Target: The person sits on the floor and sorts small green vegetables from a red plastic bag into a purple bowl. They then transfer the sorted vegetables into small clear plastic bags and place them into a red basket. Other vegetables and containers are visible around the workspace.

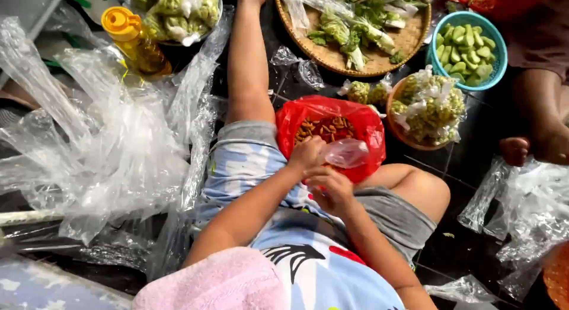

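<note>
I sit on the floor with a red plastic bag (367, 129) open between my legs; it holds brown, nut-like pieces (325, 130). My left hand (305, 153) pinches the mouth of a small clear plastic bag (348, 152) just above the red bag's near rim. Just below it, my right hand (332, 188) has its fingers curled at the same small bag's edge. I cannot make out what is inside the small bag.
A heap of clear plastic bags (112, 144) lies at my left, with more (527, 209) at the right. Ahead are a yellow-capped bottle (135, 40), a woven tray of greens (409, 43), a blue bowl (498, 49), an orange bowl (398, 129) and another person's foot (514, 150).
</note>
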